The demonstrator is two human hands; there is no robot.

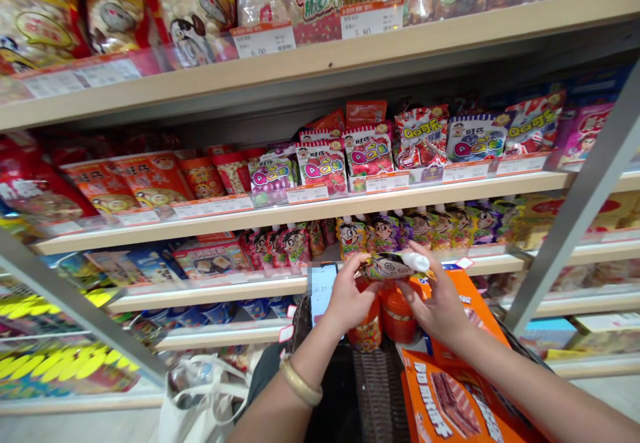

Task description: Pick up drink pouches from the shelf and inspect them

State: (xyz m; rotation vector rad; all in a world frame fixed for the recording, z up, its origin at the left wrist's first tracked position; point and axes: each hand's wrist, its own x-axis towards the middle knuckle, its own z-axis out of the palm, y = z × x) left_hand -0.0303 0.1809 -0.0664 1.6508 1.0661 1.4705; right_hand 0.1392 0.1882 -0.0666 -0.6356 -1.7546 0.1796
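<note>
Between my two hands is a drink pouch (389,266) with a white screw cap, lying tilted so that its cap points right. My left hand (353,293) grips the bottom end with thumb and fingers. On the cap end, my right hand (436,296) is closed round the pouch. Right under it, red-lidded jars (400,313) stand in a dark wicker basket (377,389). Beside them in the basket lie orange snack packages (450,389). A phone (324,289) with a lit screen leans at the basket's left side, partly behind my left hand.
Similar pouches (385,233) line the shelf ahead. Above them sit gummy candy bags (370,149) and orange snack bags (155,176). A slanted metal post (575,196) rises at the right, another (75,296) at the left. A white tote bag (200,389) is at lower left.
</note>
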